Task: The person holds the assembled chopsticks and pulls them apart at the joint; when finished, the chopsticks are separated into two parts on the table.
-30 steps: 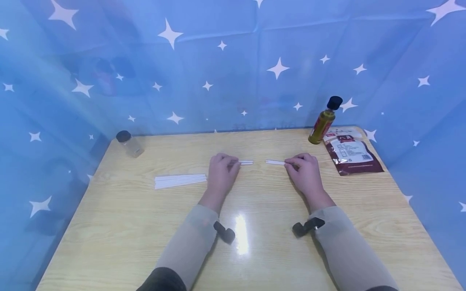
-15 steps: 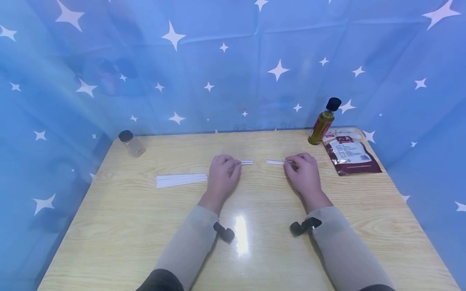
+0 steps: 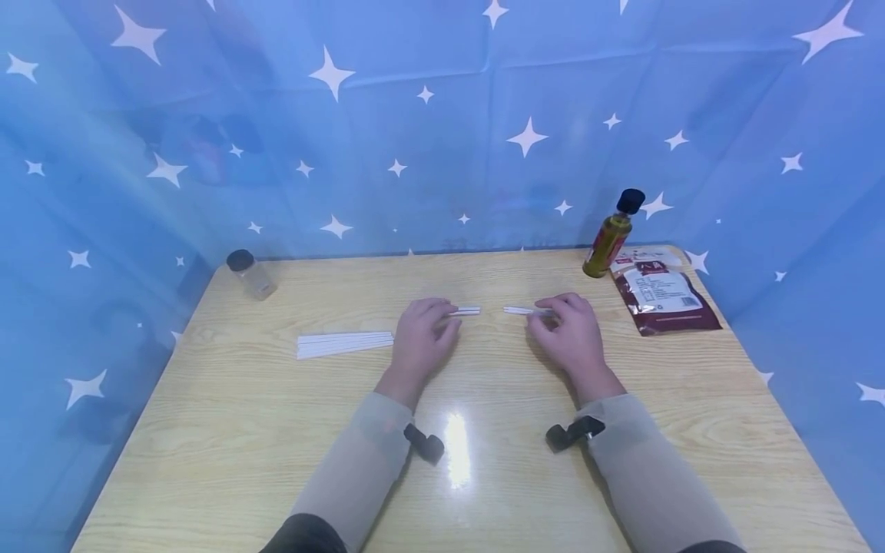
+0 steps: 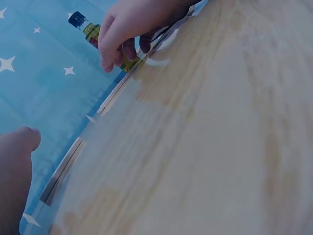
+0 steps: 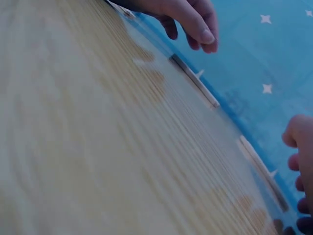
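Two short pairs of thin white sticks lie on the table, end towards end with a gap between them. My left hand point(image 3: 420, 338) hovers at the left pair point(image 3: 467, 311), thumb and fingertips parted; in the left wrist view those sticks point(image 4: 62, 170) lie apart from the thumb. At the right pair point(image 3: 518, 310), my right hand point(image 3: 570, 334) has its thumb away from the bent fingers. The right wrist view shows these sticks point(image 5: 263, 171) on the tabletop, clear of the hand. Nothing is held in either hand.
Several longer white sticks point(image 3: 344, 344) lie side by side left of my left hand. A clear jar with a black lid point(image 3: 253, 278) stands at the back left. At the back right are an oil bottle point(image 3: 608, 242) and a maroon packet point(image 3: 662, 298). A starry blue curtain point(image 3: 442, 153) surrounds the table.
Both hands pinched their stick pairs a second ago; thumbs and fingers have since parted and let go. The right hand has shifted slightly left. The sticks stay where they were.
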A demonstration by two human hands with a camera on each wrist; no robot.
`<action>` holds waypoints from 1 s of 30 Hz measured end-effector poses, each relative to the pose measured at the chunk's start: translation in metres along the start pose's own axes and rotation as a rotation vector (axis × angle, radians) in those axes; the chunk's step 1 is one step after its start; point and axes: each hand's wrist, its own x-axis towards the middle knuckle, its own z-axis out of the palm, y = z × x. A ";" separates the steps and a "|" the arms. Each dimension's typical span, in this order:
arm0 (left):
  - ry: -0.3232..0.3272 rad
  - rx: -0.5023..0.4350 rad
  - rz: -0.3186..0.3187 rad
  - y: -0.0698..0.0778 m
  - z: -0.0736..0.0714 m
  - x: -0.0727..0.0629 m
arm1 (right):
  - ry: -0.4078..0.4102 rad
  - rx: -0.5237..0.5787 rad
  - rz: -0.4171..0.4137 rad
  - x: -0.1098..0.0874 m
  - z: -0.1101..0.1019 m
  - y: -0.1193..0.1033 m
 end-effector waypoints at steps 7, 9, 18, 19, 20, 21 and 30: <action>0.094 0.025 0.080 0.001 -0.003 -0.001 | -0.018 -0.002 -0.022 -0.002 0.004 -0.013; 0.126 0.036 0.098 0.001 -0.003 0.000 | -0.015 0.000 -0.027 -0.003 0.006 -0.016; 0.176 0.083 0.098 -0.003 -0.011 -0.002 | -0.040 0.042 -0.063 -0.003 0.021 -0.034; 0.182 0.083 0.096 -0.004 -0.012 -0.002 | -0.045 0.050 -0.069 -0.003 0.023 -0.036; 0.186 0.083 0.095 -0.005 -0.012 -0.002 | -0.049 0.056 -0.076 -0.002 0.025 -0.038; 0.188 0.083 0.097 -0.006 -0.013 -0.002 | -0.051 0.062 -0.084 -0.002 0.027 -0.040; 0.159 0.091 0.081 -0.011 -0.016 -0.007 | -0.082 0.059 -0.109 -0.003 0.044 -0.055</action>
